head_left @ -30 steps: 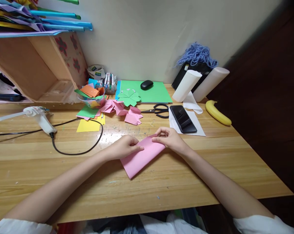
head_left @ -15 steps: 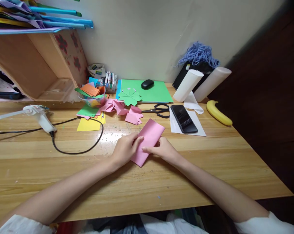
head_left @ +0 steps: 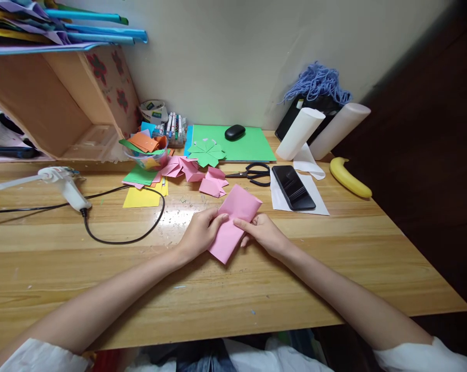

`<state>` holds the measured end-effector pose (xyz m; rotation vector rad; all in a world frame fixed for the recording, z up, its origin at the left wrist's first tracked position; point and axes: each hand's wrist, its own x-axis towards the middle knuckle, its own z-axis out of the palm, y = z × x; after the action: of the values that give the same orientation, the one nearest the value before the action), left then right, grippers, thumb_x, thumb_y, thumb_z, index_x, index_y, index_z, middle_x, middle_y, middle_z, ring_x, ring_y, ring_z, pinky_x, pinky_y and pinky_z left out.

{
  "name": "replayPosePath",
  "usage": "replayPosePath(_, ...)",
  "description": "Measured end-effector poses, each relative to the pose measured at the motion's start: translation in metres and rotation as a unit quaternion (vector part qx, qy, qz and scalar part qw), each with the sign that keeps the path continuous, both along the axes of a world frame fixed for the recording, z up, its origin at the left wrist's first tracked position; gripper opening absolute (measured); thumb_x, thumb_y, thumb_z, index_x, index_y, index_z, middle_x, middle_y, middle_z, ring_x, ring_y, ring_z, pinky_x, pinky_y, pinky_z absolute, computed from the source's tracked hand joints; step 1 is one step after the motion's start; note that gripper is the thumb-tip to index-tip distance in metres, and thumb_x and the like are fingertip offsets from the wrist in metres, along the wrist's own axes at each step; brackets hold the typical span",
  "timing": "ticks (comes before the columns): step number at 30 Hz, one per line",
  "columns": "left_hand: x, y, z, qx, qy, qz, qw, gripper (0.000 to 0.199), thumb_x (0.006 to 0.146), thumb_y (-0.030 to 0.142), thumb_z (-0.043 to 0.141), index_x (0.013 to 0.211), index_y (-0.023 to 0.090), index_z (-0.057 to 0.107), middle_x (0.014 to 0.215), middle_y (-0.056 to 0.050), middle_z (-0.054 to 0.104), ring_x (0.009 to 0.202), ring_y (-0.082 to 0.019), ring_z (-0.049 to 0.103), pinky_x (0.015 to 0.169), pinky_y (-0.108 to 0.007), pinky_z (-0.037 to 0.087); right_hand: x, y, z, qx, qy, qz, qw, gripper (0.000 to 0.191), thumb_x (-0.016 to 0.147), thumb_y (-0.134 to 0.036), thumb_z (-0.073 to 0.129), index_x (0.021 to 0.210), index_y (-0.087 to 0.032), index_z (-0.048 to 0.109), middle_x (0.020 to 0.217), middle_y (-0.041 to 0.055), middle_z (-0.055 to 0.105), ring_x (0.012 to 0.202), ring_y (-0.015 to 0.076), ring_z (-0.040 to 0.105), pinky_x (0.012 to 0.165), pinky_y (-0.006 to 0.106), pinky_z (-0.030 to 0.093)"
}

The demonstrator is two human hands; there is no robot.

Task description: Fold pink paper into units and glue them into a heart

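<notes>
Pink paper [head_left: 229,232], apparently doubled into a flat oblong, is held slantwise between both hands near the front of the worktop [head_left: 264,297]; whether the wood is touched by its lower edge cannot be told. Its left edge is grasped by the left hand [head_left: 200,233], thumb laid on top, and its right edge is pinched by the right hand [head_left: 265,233], with some fingers hidden beneath. A folding or creasing step is judged to be in hand, since the sheet is slightly buckled between the thumbs. Even pressure and well-matched edges seem to be called for.

Smooth, matt and thin, the sheet is likely to be creased easily. Beyond it, angular folded pink pieces [head_left: 213,182] are set beside black-handled scissors [head_left: 249,174], and a flat green paper flower [head_left: 207,153] is rested partly on a green sheet [head_left: 254,147]. Pale, streaked grain is shown by the worktop, and small scraps are scattered over it.
</notes>
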<state>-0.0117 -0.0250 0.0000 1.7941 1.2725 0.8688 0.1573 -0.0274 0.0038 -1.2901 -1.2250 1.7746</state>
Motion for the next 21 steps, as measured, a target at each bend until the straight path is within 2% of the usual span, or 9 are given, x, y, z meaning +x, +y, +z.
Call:
replayPosePath(5, 0.000, 0.002, 0.001, -0.013, -0.007, 0.006, 1.000, 0.029, 0.083, 0.031, 0.044, 0.061, 0.014, 0.050, 0.060, 0.003, 0.051, 0.055, -0.009, 0.043, 0.051, -0.020, 0.031, 0.001, 0.002, -0.002, 0.018, 0.017, -0.026, 0.999, 0.037, 0.070, -0.046, 0.061, 0.071, -0.009, 0.060, 0.054, 0.0042, 0.063, 0.044, 0.0123, 0.060, 0.041, 0.019, 0.050)
replayPosePath(9, -0.001, 0.003, 0.000, -0.022, -0.012, 0.003, 1.000, 0.029, 0.083, 0.032, 0.044, 0.060, 0.015, 0.049, 0.059, 0.003, 0.050, 0.055, -0.009, 0.041, 0.051, -0.020, 0.030, 0.003, 0.005, -0.003, 0.033, 0.020, -0.050, 0.998, 0.032, 0.066, -0.040, 0.066, 0.079, -0.010, 0.061, 0.062, 0.0024, 0.065, 0.048, 0.0111, 0.061, 0.046, 0.020, 0.052)
replayPosePath(12, -0.002, 0.004, -0.002, -0.027, -0.010, 0.001, 1.000, 0.030, 0.083, 0.034, 0.044, 0.060, 0.015, 0.049, 0.059, 0.003, 0.049, 0.055, -0.009, 0.041, 0.051, -0.021, 0.030, 0.004, 0.007, -0.003, 0.050, 0.025, -0.062, 0.996, 0.029, 0.064, -0.038, 0.068, 0.073, -0.011, 0.063, 0.061, 0.0017, 0.065, 0.045, 0.0092, 0.059, 0.044, 0.018, 0.051)
replayPosePath(17, -0.001, 0.004, -0.002, -0.034, -0.010, 0.000, 0.999, 0.031, 0.082, 0.035, 0.044, 0.060, 0.015, 0.049, 0.059, 0.003, 0.049, 0.055, -0.009, 0.041, 0.051, -0.021, 0.030, 0.007, 0.010, -0.004, 0.047, 0.045, -0.051, 0.997, 0.041, 0.068, -0.049, 0.060, 0.058, -0.010, 0.060, 0.048, 0.0031, 0.060, 0.040, 0.0101, 0.056, 0.041, 0.020, 0.049)
replayPosePath(21, -0.002, 0.005, -0.002, -0.039, -0.006, -0.001, 0.999, 0.032, 0.083, 0.037, 0.042, 0.061, 0.014, 0.049, 0.058, 0.002, 0.048, 0.055, -0.010, 0.040, 0.050, -0.022, 0.029, 0.010, 0.012, -0.005, 0.075, 0.027, -0.092, 0.993, 0.033, 0.063, -0.043, 0.067, 0.061, -0.011, 0.061, 0.053, 0.0007, 0.061, 0.044, 0.0085, 0.055, 0.044, 0.019, 0.049)
